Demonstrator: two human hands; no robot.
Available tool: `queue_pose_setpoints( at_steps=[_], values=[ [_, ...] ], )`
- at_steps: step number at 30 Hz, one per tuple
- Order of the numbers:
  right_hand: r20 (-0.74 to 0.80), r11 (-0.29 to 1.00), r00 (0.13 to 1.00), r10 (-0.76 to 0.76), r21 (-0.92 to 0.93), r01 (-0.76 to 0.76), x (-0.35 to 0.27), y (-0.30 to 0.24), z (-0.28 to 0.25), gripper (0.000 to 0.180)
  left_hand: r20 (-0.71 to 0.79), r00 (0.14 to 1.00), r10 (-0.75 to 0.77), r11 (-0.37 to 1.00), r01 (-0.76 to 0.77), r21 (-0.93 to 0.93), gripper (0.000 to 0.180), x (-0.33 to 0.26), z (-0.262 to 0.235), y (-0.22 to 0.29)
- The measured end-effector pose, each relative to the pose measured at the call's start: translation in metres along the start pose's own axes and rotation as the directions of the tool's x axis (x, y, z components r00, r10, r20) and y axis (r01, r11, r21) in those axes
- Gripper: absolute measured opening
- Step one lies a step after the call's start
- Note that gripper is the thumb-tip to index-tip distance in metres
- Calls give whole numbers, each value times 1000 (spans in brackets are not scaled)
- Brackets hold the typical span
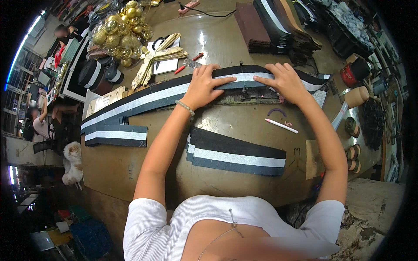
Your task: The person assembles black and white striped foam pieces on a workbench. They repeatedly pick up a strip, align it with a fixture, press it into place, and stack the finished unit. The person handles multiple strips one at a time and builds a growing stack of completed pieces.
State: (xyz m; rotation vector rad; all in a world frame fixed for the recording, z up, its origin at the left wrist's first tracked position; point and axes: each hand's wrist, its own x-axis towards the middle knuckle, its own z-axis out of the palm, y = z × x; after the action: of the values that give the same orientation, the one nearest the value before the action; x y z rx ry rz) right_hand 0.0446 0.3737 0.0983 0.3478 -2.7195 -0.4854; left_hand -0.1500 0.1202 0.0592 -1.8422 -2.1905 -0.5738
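Observation:
A long black ribbon with a silver-white middle stripe [143,99] lies stretched across the worktable [113,165]. My left hand [203,86] presses flat on it near the middle, fingers pointing right. My right hand [285,81] presses flat on it a little further right, fingers pointing left. Both hands hold the ribbon down on the table. Closer to me lies a stack of cut pieces of the same striped ribbon [237,157], and another cut stack [116,135] sits at the left.
A white pen [281,125] lies right of the cut stack. Gold ball ornaments in a bag [117,32], gold bows [159,56], a red-handled tool [188,62] and ribbon rolls [98,75] stand at the back left. Fabric stacks [278,24] sit at the back. Spools [355,96] stand at right.

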Motion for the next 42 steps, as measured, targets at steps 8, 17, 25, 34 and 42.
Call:
queue_pose_setpoints(
  at_steps=[8,17,25,34,42],
  values=[
    [-23,998,998,-53,-26,52,-2,2,7,61,-6,1000,19,1000,-19,-12,58,0,3,-2],
    [43,998,997,-62,4,61,-4,4,5,105,23,1000,16,1000,-16,-13,57,0,3,-4],
    [33,998,998,-60,-12,60,-3,3,2,103,66,998,7,995,0,-100,56,1,2,-7],
    [-34,984,999,22,180,-16,2,11,-1,84,123,992,17,969,14,-246,61,3,-15,-5],
    [109,977,994,4,212,-27,-3,5,-2,64,188,982,9,957,46,-288,65,2,-13,0]
  ],
)
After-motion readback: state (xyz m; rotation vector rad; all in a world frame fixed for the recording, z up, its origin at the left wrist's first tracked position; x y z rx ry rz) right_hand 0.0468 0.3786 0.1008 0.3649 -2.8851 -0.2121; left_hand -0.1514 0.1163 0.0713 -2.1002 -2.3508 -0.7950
